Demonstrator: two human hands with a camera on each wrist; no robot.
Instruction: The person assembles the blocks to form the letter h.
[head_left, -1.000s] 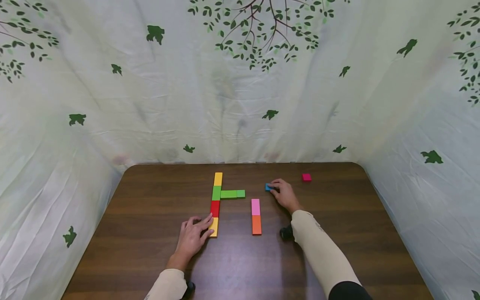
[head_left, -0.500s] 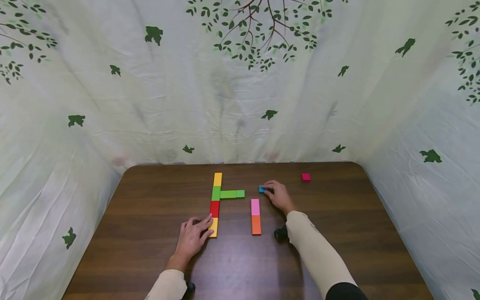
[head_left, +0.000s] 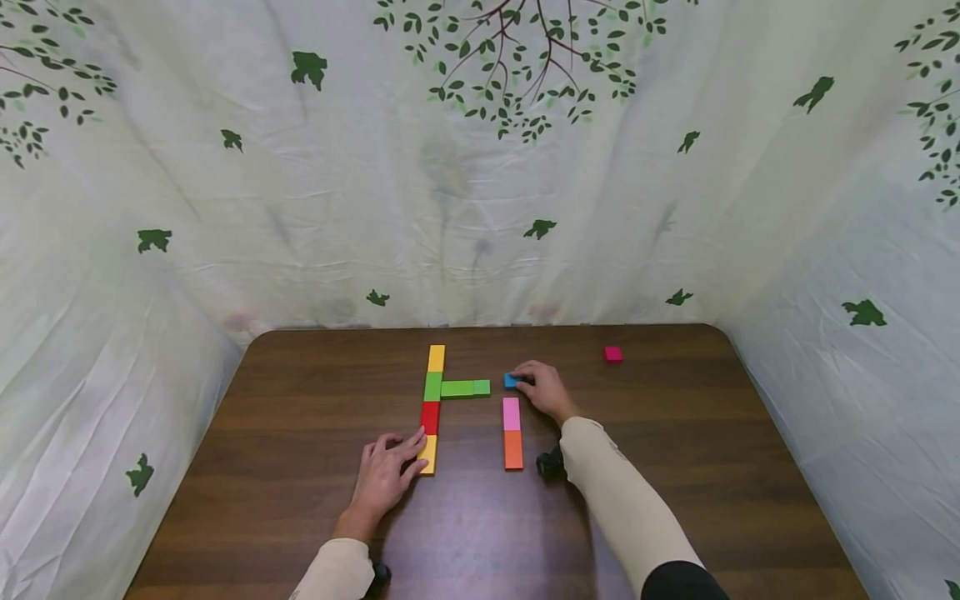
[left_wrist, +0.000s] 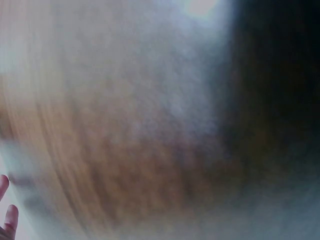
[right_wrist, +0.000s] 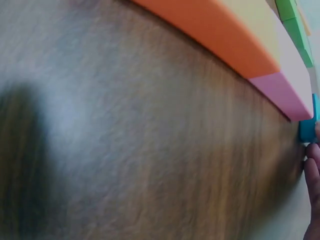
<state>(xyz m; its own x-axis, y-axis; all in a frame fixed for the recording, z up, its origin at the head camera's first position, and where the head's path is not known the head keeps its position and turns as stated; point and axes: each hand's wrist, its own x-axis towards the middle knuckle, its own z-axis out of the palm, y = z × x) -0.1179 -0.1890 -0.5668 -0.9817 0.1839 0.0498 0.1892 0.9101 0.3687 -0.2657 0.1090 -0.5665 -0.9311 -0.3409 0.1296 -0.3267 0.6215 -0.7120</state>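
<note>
My right hand (head_left: 549, 394) pinches a small blue block (head_left: 511, 381) between thumb and fingers. It is just beyond the pink block (head_left: 511, 413), which stands end to end with an orange block (head_left: 513, 450). In the right wrist view, the blue block (right_wrist: 306, 129) sits close to the pink block's far end. To the left, a column runs from a yellow block (head_left: 437, 357) through green (head_left: 432, 387) and red (head_left: 431, 416) to a nearer yellow block (head_left: 428, 454). My left hand (head_left: 384, 477) rests against that nearer yellow block, index fingertip and thumb touching it.
Two light green blocks (head_left: 457, 389) branch right from the column toward the blue block. A crimson block (head_left: 612, 355) lies alone near the back right edge of the brown table (head_left: 300, 400). A white cloth (head_left: 337, 208) with leaf prints hangs behind.
My right hand has slid the blue block leftward, from right of the pink and orange pair to just past the pink block's far end. My left hand has stayed where it was.
</note>
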